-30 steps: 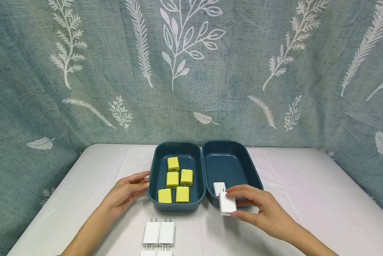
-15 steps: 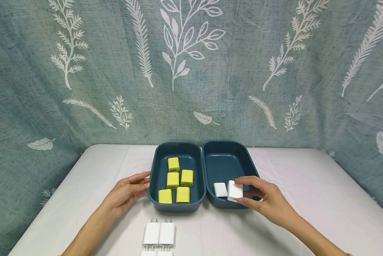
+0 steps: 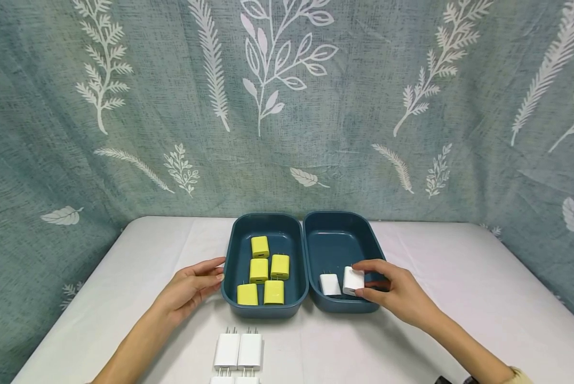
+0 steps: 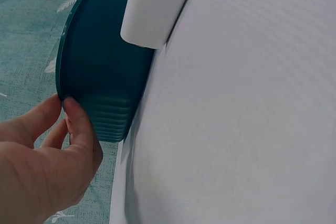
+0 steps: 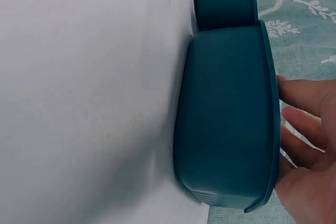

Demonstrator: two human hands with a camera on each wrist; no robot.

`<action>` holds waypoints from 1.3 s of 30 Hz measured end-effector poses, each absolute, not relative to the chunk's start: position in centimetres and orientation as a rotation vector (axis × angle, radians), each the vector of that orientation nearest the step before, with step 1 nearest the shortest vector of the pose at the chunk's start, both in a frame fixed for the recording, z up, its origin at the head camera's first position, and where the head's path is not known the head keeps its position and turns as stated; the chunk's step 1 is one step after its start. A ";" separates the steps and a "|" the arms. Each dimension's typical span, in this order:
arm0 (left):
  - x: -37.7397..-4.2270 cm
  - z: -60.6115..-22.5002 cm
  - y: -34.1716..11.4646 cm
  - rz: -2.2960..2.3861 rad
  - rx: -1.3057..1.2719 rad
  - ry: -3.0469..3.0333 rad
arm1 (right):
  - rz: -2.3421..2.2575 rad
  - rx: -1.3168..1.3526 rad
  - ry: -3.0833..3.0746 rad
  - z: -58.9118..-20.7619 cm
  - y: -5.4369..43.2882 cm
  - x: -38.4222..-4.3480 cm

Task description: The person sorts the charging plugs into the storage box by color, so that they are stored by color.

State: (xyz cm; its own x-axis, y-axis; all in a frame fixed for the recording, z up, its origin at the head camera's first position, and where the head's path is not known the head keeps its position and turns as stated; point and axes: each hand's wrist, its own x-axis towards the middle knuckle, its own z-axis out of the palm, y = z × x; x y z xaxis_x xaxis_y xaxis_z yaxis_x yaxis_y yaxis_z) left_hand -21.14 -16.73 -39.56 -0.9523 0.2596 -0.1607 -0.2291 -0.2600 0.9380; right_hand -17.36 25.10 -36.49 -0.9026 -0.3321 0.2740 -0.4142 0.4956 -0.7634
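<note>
My right hand pinches a white charger plug between thumb and fingers, low inside the front of the right dark blue bin. Beside it in the same bin lies another white charger plug. In the right wrist view the bin's wall hides the held plug and the fingertips. My left hand touches the left side of the left dark blue bin with loosely bent fingers. That bin holds several yellow charger plugs. From the left wrist, the fingertips show right at the bin's rim.
Several white charger plugs lie in paired rows on the white tablecloth in front of the left bin, prongs pointing away. The two bins stand side by side. A patterned green-grey curtain hangs behind the table.
My right hand has carried the white charger plug from above the right bin's front rim back and down into the bin, beside the other white plug. My left hand stays put.
</note>
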 end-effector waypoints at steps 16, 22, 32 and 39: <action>-21.2 -39.6 -16.6 2.273 0.024 1.691 | 1.186 0.690 -2.820 -36.2 24.9 -19.2; -21.2 -39.5 -16.6 2.281 0.021 1.686 | 1.027 0.776 -2.835 -36.5 24.7 -19.7; -21.2 -39.6 -16.7 2.281 0.027 1.684 | 1.095 0.771 -2.828 -36.3 24.5 -19.3; -21.2 -39.6 -16.7 2.282 0.028 1.682 | 1.108 0.764 -2.800 -36.2 24.3 -19.0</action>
State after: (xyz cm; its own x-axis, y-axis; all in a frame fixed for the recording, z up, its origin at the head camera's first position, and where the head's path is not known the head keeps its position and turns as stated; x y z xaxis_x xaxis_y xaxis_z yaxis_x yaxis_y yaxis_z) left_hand -21.20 -16.70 -39.56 -0.9532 0.2545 -0.1634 -0.2314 -0.2662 0.9357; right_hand -19.01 24.28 -36.21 -0.8784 -0.4307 0.2070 -0.4557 0.6249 -0.6339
